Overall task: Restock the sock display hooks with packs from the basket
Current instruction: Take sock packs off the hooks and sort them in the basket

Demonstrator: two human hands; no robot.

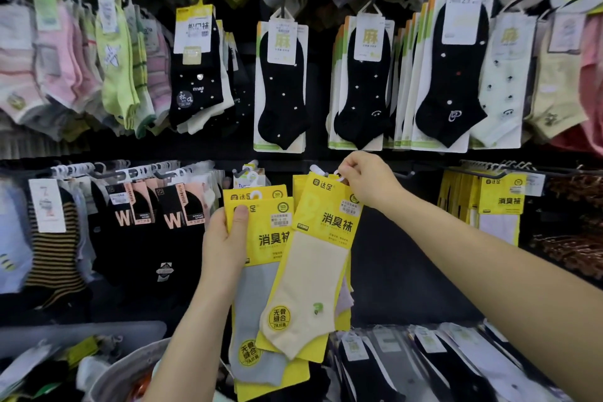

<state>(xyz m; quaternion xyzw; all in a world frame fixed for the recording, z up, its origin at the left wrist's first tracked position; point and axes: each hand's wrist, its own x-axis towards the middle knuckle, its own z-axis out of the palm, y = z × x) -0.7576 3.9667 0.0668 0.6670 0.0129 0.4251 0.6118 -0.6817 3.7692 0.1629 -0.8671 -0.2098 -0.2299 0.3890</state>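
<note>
Dark wall display [398,271], rows of hanging socks. Cream sock pack [310,271]: white top loop pinched by right hand [368,183] fingertips, beside a hook [317,169]. Grey sock packs [261,297]: stack gripped in left hand [225,238], thumb across the front. Basket [111,375] lower left.

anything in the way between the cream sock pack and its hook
Nothing visible does. The right hand pinches the cream sock pack by its top loop; the hook itself is hidden behind it. The left hand holds a stack of packs lower, off to the side.
</note>
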